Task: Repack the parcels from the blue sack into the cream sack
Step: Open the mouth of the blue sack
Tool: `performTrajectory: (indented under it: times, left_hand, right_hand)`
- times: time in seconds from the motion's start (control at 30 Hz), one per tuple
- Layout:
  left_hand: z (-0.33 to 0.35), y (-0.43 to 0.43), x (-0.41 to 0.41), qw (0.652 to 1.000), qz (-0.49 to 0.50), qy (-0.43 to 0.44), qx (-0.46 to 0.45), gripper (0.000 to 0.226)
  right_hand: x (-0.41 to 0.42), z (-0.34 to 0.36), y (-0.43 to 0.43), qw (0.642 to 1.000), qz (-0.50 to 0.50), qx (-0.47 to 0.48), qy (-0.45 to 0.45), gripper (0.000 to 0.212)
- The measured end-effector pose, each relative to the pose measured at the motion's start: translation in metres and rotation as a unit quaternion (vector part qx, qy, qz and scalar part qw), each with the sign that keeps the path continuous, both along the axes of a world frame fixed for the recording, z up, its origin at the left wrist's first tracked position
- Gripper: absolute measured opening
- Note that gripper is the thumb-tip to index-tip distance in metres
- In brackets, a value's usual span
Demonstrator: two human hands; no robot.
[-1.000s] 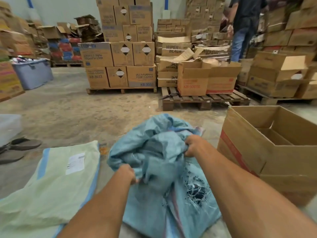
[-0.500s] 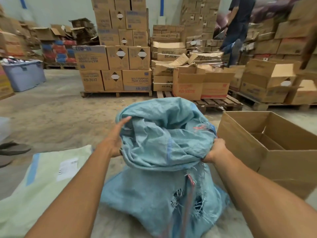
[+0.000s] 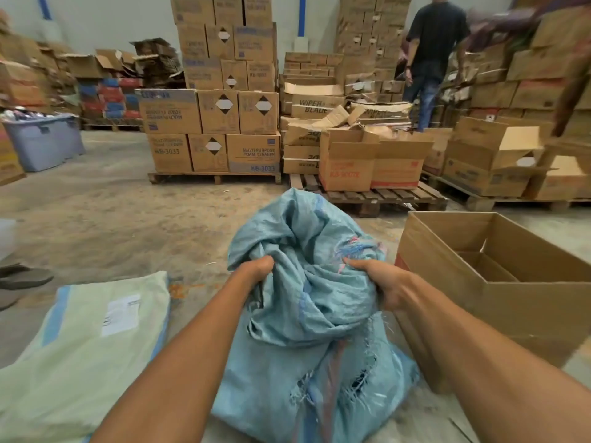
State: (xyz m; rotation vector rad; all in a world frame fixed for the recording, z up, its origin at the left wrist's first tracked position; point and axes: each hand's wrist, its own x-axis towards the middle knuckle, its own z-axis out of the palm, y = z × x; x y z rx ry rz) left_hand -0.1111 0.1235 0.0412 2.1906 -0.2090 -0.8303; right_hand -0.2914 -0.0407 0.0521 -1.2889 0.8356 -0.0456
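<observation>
A worn blue woven sack (image 3: pixel 307 314) stands on the concrete floor in front of me, its top bunched and crumpled, with frayed holes low on its front. My left hand (image 3: pixel 257 270) is clenched on the sack's cloth at the left of the bunched top. My right hand (image 3: pixel 382 282) grips the cloth at the right, by a frayed pink and blue edge. The cream sack (image 3: pixel 80 353) lies flat on the floor to the left, with blue stripes and a white label. No parcels show; the blue sack's inside is hidden.
An open brown carton (image 3: pixel 499 282) stands close on the right of the blue sack. Pallets of stacked cartons (image 3: pixel 217 123) fill the back. A person in a dark shirt (image 3: pixel 431 55) stands at the back right. A grey tub (image 3: pixel 44 139) sits far left; sandals (image 3: pixel 22 278) lie left.
My left hand was flat against the sack's left side; now it is clenched on the cloth. The sack's top has been drawn together and sits lower and more crumpled between both hands.
</observation>
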Motion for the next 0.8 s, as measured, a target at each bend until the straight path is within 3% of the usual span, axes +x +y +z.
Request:
performTrajectory:
  times: [0.07,0.13,0.2,0.23,0.3,0.37,0.47,0.53,0.57,0.6,0.67,0.7,0.73,0.8]
  left_hand:
    - [-0.004,0.006,0.009,0.989,0.002,-0.088,0.121,0.115]
    - [0.0,0.012,0.007,0.984,-0.001,-0.113,0.138,0.119]
    - [0.009,0.017,0.003,0.999,0.001,0.017,0.039,0.102]
    - [0.009,0.018,0.011,0.992,-0.001,0.122,-0.045,0.09]
    - [0.007,0.02,0.021,0.94,-0.01,0.266,-0.212,0.081]
    - [0.001,0.013,0.028,0.897,0.014,0.329,-0.296,0.079]
    - [-0.001,-0.004,0.017,0.912,0.123,0.281,-0.271,0.063]
    - [-0.003,-0.013,0.009,0.914,0.165,0.239,-0.282,0.017]
    - [0.0,-0.013,0.001,0.916,0.189,0.222,-0.276,0.007]
    - [-0.004,-0.015,0.006,0.888,0.238,0.239,-0.314,0.015]
    - [0.014,-0.005,-0.003,0.87,0.233,0.248,-0.357,0.047]
    - [0.023,-0.003,0.007,0.844,0.299,0.217,-0.389,0.043]
    - [0.028,0.005,0.011,0.802,0.297,0.265,-0.446,0.03]
    - [0.042,0.02,0.026,0.806,0.335,0.241,-0.425,0.014]
  right_hand:
    - [-0.002,-0.001,0.001,0.999,0.007,-0.018,0.048,0.036]
    - [0.0,-0.001,0.003,0.997,0.023,-0.027,0.064,0.039]
    - [0.003,0.002,0.006,0.996,0.039,-0.038,0.068,0.039]
    - [0.006,0.005,0.007,0.995,0.046,-0.05,0.073,0.037]
    - [0.007,0.012,0.011,0.988,0.052,-0.104,0.097,0.036]
    - [0.005,0.016,0.012,0.977,0.036,-0.172,0.117,0.034]
    - [0.001,0.02,0.012,0.977,0.025,-0.191,0.088,0.032]
    - [-0.005,0.025,0.015,0.982,0.02,-0.176,0.064,0.035]
    - [-0.005,0.027,0.011,0.985,-0.004,-0.166,0.039,0.036]
    - [-0.004,0.03,0.01,0.987,-0.05,-0.153,0.011,0.036]
    - [0.0,0.042,0.006,0.978,-0.157,-0.133,-0.02,0.032]
    - [0.001,0.049,0.003,0.975,-0.187,-0.116,-0.031,0.027]
    - [0.003,0.055,0.003,0.975,-0.201,-0.085,-0.041,0.023]
    - [0.002,0.057,0.002,0.976,-0.21,-0.021,-0.05,0.027]
